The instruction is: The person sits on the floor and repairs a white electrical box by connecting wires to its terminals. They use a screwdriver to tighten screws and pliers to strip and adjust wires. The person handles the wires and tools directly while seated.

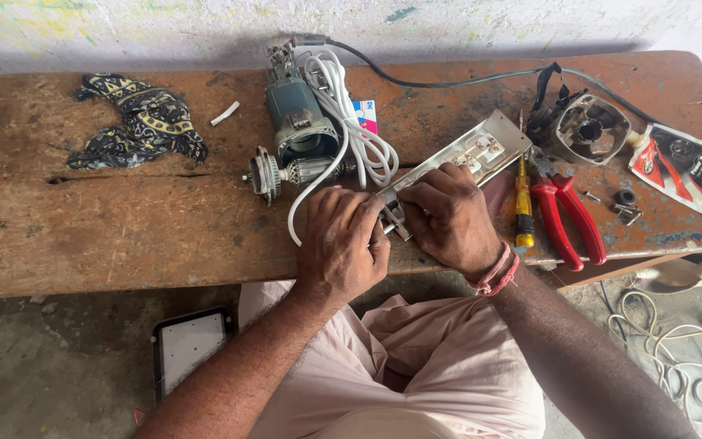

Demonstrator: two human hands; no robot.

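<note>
Both hands meet at the near end of a long white extension socket board (471,152) that lies slantwise on the wooden bench (123,236). My left hand (341,242) is curled over the end of a white cable (312,185) where it enters the board. My right hand (450,218) grips the board's near end, with a small metal part between the fingers. What the fingers pinch is mostly hidden.
A green power-tool motor body (296,120) and its armature (286,174) lie behind the hands. Red pliers (564,218), a yellow screwdriver (523,207), a gear housing (591,128), small screws (629,213), a grease pouch (692,172) and a patterned cloth (141,120) are on the bench.
</note>
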